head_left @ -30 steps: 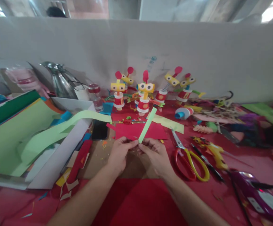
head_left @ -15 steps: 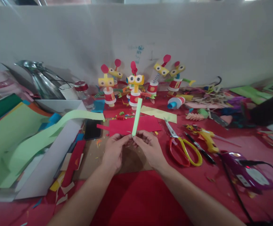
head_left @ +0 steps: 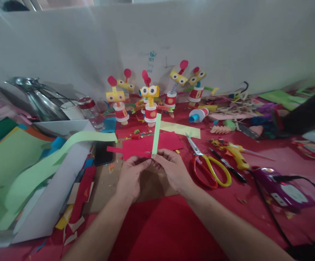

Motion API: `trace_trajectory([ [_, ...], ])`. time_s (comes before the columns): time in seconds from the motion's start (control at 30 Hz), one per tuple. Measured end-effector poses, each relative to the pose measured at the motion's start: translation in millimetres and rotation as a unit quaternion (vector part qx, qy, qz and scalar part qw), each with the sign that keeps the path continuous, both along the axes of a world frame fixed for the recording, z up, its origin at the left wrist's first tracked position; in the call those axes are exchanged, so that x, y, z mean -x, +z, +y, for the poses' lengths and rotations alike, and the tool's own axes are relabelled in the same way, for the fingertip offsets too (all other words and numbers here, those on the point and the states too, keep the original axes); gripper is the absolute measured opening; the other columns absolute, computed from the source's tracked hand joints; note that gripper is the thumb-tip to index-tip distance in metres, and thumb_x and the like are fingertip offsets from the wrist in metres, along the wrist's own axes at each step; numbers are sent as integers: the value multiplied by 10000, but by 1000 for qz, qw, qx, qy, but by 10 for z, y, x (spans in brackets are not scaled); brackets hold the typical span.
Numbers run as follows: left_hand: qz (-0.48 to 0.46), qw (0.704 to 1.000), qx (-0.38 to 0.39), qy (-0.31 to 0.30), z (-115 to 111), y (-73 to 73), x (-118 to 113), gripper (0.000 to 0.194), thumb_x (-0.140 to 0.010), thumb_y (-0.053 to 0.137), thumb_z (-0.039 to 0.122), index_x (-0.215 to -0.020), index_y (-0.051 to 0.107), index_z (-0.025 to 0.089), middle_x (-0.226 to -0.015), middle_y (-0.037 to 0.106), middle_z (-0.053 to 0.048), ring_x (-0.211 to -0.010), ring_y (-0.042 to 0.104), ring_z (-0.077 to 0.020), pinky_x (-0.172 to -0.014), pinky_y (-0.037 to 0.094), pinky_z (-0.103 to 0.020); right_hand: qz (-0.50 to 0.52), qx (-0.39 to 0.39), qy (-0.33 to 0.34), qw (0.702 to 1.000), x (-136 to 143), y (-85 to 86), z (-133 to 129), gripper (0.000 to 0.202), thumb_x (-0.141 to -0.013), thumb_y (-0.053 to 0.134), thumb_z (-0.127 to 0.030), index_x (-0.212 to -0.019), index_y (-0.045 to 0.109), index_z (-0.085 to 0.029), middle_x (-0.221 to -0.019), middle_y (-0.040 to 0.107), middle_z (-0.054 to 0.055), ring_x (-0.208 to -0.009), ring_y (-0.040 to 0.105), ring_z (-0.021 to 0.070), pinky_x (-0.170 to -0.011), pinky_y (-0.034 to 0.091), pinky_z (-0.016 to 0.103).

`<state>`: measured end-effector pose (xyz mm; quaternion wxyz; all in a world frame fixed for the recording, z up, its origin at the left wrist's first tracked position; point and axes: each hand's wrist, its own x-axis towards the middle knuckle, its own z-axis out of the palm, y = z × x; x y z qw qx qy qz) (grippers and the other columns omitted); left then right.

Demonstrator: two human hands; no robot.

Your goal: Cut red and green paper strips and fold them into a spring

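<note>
A light green paper strip (head_left: 156,135) stands upright, its lower end pinched by my right hand (head_left: 170,168). Close beside it, the thumb and fingers of my left hand (head_left: 131,174) are closed at the foot of the strip. A narrow red paper strip (head_left: 114,149) runs from the left toward my fingertips, over a red paper sheet (head_left: 170,141); where the two strips meet is mostly hidden by my fingers. Brown cardboard (head_left: 105,186) lies under my hands. Scissors (head_left: 198,154) with red and yellow handles lie right of my right hand.
Several paper-cup figures (head_left: 150,112) stand at the back. On the left are a white box (head_left: 54,181) of coloured paper, a phone (head_left: 104,153) and a steel jug (head_left: 37,98). A yellow glue gun (head_left: 236,152), a pen (head_left: 228,165) and a purple corded device (head_left: 282,188) lie right.
The view has shifted slightly, moving the background left. The green strip is more upright and seen more broadly. Both hands keep their closed pose close together.
</note>
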<state>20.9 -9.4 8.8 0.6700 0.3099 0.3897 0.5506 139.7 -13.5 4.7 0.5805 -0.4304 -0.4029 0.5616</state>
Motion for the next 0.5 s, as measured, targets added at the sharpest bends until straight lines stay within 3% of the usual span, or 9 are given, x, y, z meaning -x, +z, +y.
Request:
trace_trajectory([
  [0.23, -2, 998, 30, 60, 18, -17, -7, 200, -556, 799, 230, -673, 689, 111, -620, 684, -40, -578, 614, -111, -596, 460, -222, -18, 2, 12, 1000, 27, 14, -13, 124, -720, 652, -299, -729, 649, -176, -615, 615, -22, -566, 541, 103, -564, 431, 237],
  [0.5, 23, 999, 11, 34, -22, 25, -22, 163, -571, 783, 201, -698, 707, 132, -661, 706, -44, -606, 632, -132, -655, 490, -258, -8, 0, 14, 1000, -10, -28, 19, 117, -724, 651, -286, -716, 651, -169, -610, 610, -19, -557, 536, 95, -549, 429, 225],
])
